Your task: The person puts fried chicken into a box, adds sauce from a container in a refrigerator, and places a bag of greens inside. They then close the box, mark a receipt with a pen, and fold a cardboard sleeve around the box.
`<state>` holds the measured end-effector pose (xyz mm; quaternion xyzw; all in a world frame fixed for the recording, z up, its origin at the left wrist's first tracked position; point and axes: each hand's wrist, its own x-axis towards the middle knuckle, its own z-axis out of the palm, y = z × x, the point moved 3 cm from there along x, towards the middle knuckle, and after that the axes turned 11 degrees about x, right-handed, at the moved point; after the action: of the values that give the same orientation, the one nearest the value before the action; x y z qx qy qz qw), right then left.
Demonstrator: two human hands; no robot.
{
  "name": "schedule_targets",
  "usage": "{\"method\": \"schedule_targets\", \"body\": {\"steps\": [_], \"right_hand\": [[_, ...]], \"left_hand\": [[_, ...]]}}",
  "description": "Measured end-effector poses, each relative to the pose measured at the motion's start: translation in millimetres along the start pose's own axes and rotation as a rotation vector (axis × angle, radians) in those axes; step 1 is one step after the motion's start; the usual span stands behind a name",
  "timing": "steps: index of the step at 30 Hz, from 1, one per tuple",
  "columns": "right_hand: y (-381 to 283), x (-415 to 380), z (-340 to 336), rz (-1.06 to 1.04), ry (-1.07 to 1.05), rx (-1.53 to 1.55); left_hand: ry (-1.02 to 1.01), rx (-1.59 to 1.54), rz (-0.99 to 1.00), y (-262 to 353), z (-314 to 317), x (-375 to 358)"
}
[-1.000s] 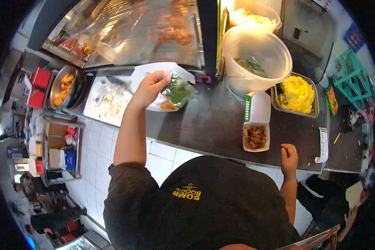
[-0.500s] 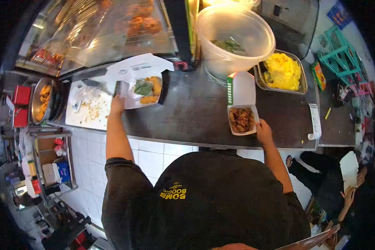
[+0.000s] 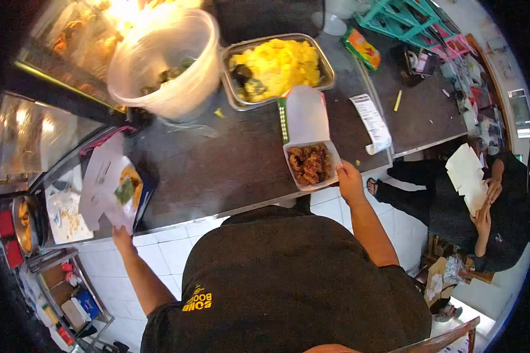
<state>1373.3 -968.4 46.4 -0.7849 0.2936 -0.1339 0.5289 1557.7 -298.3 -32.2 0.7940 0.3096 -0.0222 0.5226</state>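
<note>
My left hand (image 3: 122,238) is closed on the near edge of an open white takeaway box (image 3: 94,187) at the counter's left end. Inside that box lie a green leaf (image 3: 125,192) and golden fried pieces, partly hidden by its tilted flap. My right hand (image 3: 350,179) pinches the right side of a smaller takeaway box (image 3: 302,116), white inside with a green edge, its lid standing open. Dark brown glazed fried pieces (image 3: 309,164) fill this one. It sits near the counter's front edge, just in front of a metal tray (image 3: 331,82).
Yellow food (image 3: 280,66) fills the tray; left of it stands a large clear tub (image 3: 179,97) with leaves inside. A paper slip (image 3: 371,123) and a yellow stick (image 3: 397,100) lie to the right. Another person's hands (image 3: 484,215) hold a pale card sheet at far right.
The view has swung right. Against the metal tray, the small box has shifted rightward with my right hand. My left hand now grips the larger box nearer its front corner.
</note>
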Motion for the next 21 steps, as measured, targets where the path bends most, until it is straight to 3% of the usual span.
{"method": "schedule_targets", "body": {"steps": [2,4,5,8,11,13,14,17,20,21], "right_hand": [[18.5,18.5,-48.4,0.005,0.030,0.001],[30.9,40.3,-100.0,0.027,0.052,-0.033],[25.4,50.5,-123.2,-0.059,0.077,-0.079],[65.3,92.1,-196.7,0.055,0.159,-0.002],[101.1,125.4,-264.6,0.004,0.148,0.159],[128.0,142.4,-309.0,0.190,0.200,0.236],[137.0,148.2,-324.4,0.284,0.223,0.277],[168.7,163.9,-360.6,0.296,0.303,0.260],[194.8,182.2,-383.7,0.354,0.315,0.266],[199.0,186.3,-385.7,0.371,0.313,0.287]], "left_hand": [[-0.095,-0.095,0.130,-1.1,15.5,-22.3],[0.042,0.048,0.037,13.3,39.5,-64.8],[0.074,0.007,0.030,10.9,52.7,-74.1],[0.085,0.002,0.011,17.6,86.9,-104.4],[0.008,-0.017,0.081,17.6,111.7,-121.4],[0.002,0.028,0.030,27.8,135.3,-149.0],[-0.031,0.022,0.023,30.3,147.3,-157.1],[-0.144,0.018,0.041,42.0,182.6,-183.5],[-0.075,0.125,0.013,57.7,232.0,-216.8],[-0.092,0.304,0.173,43.0,241.9,-205.9]]}}
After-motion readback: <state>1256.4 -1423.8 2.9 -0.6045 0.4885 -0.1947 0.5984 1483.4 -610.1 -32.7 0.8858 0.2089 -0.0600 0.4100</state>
